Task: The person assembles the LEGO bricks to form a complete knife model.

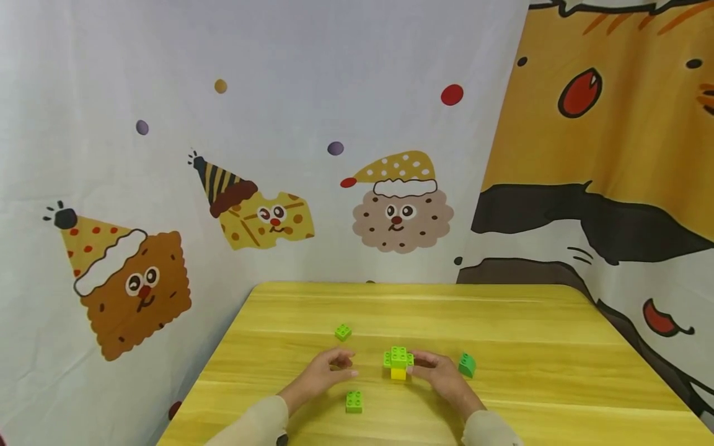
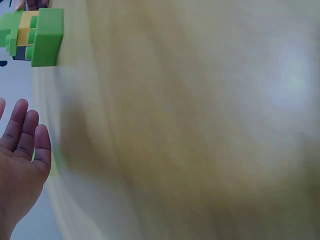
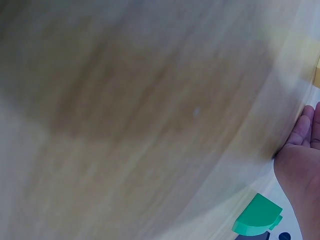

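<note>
A small stack [image 1: 398, 362], a light green brick on a yellow one, stands on the wooden table [image 1: 519, 322]; the left wrist view shows the stack [image 2: 35, 36] at its top left. My right hand [image 1: 417, 365] rests at the stack's right side, fingertips touching it, fingers fairly straight in the right wrist view [image 3: 306, 131]. My left hand [image 1: 348, 364] lies a short way left of the stack, loosely curved and holding nothing; its fingers [image 2: 22, 135] look relaxed. Both wrist views are blurred.
Loose bricks lie around the hands: a light green one [image 1: 343, 332] behind the left hand, another [image 1: 354, 401] near the front, and a darker green one [image 1: 467, 365] [image 3: 257, 216] right of the right hand. Cartoon-printed curtains close in behind and on the right.
</note>
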Available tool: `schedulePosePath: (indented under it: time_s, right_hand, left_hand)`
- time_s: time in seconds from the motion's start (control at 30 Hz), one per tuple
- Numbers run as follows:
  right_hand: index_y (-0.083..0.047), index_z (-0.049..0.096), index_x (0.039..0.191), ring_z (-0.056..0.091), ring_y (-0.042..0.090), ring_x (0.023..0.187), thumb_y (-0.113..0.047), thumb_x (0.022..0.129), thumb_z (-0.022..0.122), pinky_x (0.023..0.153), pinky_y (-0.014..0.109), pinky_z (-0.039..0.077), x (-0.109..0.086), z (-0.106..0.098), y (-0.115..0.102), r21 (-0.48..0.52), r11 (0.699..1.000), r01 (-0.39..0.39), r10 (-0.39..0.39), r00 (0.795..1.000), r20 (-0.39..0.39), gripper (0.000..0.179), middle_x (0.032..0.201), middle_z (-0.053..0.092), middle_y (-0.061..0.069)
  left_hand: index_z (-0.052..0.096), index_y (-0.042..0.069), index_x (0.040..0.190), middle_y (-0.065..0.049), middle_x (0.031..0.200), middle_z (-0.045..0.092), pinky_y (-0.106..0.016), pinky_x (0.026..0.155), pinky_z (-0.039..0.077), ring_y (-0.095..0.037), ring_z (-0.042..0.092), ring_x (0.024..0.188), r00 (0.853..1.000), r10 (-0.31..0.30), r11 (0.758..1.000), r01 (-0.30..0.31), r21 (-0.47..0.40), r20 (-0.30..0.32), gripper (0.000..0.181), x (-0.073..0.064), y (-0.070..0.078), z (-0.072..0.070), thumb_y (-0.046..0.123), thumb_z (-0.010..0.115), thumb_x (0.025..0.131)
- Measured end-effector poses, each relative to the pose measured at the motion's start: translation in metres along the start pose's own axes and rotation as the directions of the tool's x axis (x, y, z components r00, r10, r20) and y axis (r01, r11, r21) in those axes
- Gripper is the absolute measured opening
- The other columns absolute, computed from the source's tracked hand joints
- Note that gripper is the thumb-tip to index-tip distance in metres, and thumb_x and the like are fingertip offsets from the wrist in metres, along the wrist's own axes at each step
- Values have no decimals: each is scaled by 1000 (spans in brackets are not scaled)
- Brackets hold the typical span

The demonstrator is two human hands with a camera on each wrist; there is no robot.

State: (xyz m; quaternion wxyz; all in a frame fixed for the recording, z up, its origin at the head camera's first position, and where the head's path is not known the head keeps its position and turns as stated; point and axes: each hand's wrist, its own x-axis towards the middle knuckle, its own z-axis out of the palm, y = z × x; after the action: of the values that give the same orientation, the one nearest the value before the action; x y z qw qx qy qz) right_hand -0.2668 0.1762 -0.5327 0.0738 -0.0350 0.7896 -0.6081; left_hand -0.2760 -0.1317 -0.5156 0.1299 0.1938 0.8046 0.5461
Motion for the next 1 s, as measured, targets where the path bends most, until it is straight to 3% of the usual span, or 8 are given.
schedulePosePath:
  time_s: [0.27, 0.53, 0.8, 1.0]
  right_hand:
    - [-1, 63, 131, 60, 29, 113, -29, 87, 78, 97, 51, 45, 0, 1, -2, 8, 1000, -9, 9, 1000, -5, 54, 123, 66, 13]
    - [-2, 62, 132, 59, 31, 115, -30, 87, 78, 99, 54, 44, 0, 1, 1, 12, 1000, -15, 15, 1000, -5, 56, 125, 65, 15]
    - [-2, 61, 134, 58, 33, 117, -32, 88, 77, 99, 55, 43, -5, 1, 5, -11, 1000, -26, 26, 1000, 15, 58, 127, 64, 15]
    - [-2, 62, 133, 58, 31, 116, -31, 88, 77, 99, 52, 44, -2, 2, 1, 17, 1000, -9, 9, 1000, 13, 56, 126, 64, 14]
  left_hand:
    - [56, -2, 133, -13, 119, 62, -46, 95, 47, -28, 56, 110, 999, -26, 1000, 27, -15, 22, 49, -17, -10, -6, 23, 71, 94]
    - [58, 0, 131, -11, 129, 59, -58, 107, 33, -37, 50, 126, 996, -38, 998, 41, -38, 76, 51, -27, -16, 0, 23, 77, 89]
    - [64, 13, 125, 0, 130, 56, -60, 109, 28, -37, 43, 131, 995, -39, 999, 36, 36, 89, 48, -31, -26, 6, 25, 83, 83]
    - [67, 17, 121, 5, 125, 57, -57, 108, 32, -33, 46, 129, 996, -36, 997, 31, 76, 77, 46, -29, -23, 4, 26, 85, 80]
